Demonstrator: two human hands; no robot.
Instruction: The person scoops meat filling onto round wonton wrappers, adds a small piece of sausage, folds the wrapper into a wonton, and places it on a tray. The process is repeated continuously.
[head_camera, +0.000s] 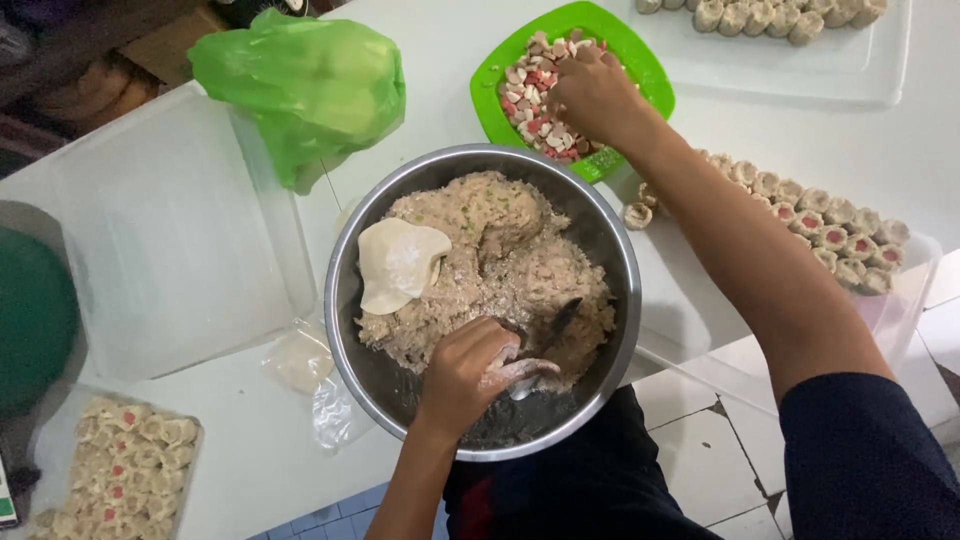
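A steel bowl (345, 300) holds a pale minced filling (500, 250). A stack of round dough wrappers (398, 262) leans on the filling at the bowl's left. My left hand (465, 375) is at the near side of the bowl, curled around a small floury dumpling (522, 370). A dark utensil (555, 325) sticks out of the filling right beside it. My right hand (595, 95) reaches over the bowl to a green plate (640, 60) of chopped pink and white pieces (525, 100). Its bunched fingertips rest among the pieces; whether they hold one is hidden.
Rows of finished dumplings (830, 230) lie on a clear tray at the right. More sit on a white tray (850, 60) at the far edge and in a tray (115, 470) at the near left. A green plastic bag (305, 85) and a clear lid (170, 230) lie left of the bowl.
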